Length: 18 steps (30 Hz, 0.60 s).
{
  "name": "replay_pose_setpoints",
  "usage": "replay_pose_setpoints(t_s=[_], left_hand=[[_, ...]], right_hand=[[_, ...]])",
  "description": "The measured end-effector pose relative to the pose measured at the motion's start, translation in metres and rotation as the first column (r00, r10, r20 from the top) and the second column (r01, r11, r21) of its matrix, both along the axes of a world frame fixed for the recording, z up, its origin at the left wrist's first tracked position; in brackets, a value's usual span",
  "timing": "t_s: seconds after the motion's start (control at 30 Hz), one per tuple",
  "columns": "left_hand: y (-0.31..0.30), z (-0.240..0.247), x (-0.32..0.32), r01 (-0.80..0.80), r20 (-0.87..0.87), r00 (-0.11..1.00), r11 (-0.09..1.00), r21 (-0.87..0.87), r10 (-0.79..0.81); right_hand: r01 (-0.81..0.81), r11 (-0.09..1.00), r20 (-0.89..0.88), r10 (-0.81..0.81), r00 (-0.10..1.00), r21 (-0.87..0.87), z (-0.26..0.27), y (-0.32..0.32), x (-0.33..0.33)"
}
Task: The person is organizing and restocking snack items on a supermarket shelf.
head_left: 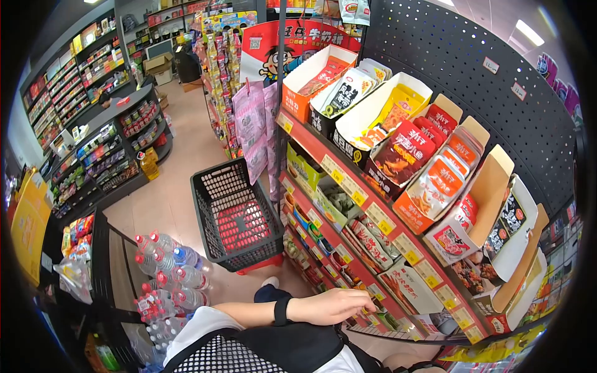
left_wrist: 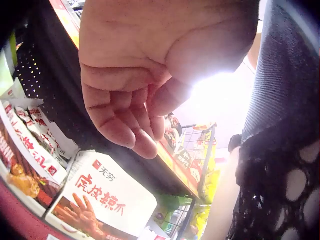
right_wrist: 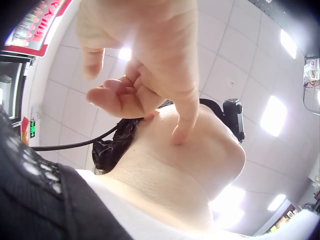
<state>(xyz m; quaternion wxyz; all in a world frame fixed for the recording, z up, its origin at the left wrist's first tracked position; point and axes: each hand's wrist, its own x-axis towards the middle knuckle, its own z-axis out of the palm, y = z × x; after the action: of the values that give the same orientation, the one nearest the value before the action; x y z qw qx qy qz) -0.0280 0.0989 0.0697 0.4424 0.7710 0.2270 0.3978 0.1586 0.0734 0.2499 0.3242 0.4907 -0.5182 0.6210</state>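
Note:
My left hand (head_left: pixel 339 304) hangs beside the lower shelves with its fingers loosely bent and nothing in them. In the left wrist view that hand (left_wrist: pixel 135 70) is above a white box with red lettering (left_wrist: pixel 107 192), apart from it. This box (head_left: pixel 413 286) stands on the shelf below the top row. The right wrist view shows my right hand (right_wrist: pixel 150 60) by the neck (right_wrist: pixel 155 165), empty, some fingers bent and others extended; whether a fingertip touches the skin I cannot tell. The head view does not show the right hand.
A black shopping basket (head_left: pixel 239 221) stands on the floor ahead, left of the snack shelf (head_left: pixel 354 180). Bottled water packs (head_left: pixel 171 267) are at the left. Pink bags (head_left: pixel 252 130) hang at the shelf end. Beyond is a curved counter (head_left: pixel 102 127).

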Motion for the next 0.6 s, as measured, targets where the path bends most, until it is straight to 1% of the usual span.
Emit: replay_pose_setpoints(t_s=[0.03,0.13,0.4,0.43,0.5,0.53,0.6], left_hand=[[0.005,0.000,-0.008,0.000,-0.007,1.000,1.000,0.010,0.000],[0.025,0.002,-0.036,0.015,-0.024,1.000,1.000,0.024,-0.015],[0.068,0.003,-0.117,0.070,-0.017,0.997,0.997,-0.010,-0.070],[0.073,0.000,-0.125,0.069,-0.006,0.998,0.997,0.015,-0.069],[0.085,-0.005,-0.140,0.070,0.014,0.997,0.995,0.073,-0.072],[0.091,-0.006,-0.146,0.084,0.019,0.996,0.994,0.072,-0.086],[0.100,-0.008,-0.158,0.124,0.028,0.992,0.990,0.065,-0.126]], right_hand=[[-0.013,1.000,0.009,0.013,1.000,0.005,0.000,0.004,-0.008],[0.019,0.998,0.098,-0.012,0.995,-0.062,0.005,0.015,-0.039],[0.024,0.997,0.106,-0.017,0.994,-0.070,0.005,0.051,-0.125],[0.020,0.998,0.110,-0.013,0.994,-0.065,0.005,0.055,-0.135],[-0.096,0.994,0.098,0.101,0.990,-0.049,-0.001,0.060,-0.149],[-0.151,0.988,0.093,0.155,0.984,-0.039,-0.003,0.062,-0.156],[-0.056,0.996,0.073,0.061,0.995,-0.068,-0.001,0.071,-0.172]])
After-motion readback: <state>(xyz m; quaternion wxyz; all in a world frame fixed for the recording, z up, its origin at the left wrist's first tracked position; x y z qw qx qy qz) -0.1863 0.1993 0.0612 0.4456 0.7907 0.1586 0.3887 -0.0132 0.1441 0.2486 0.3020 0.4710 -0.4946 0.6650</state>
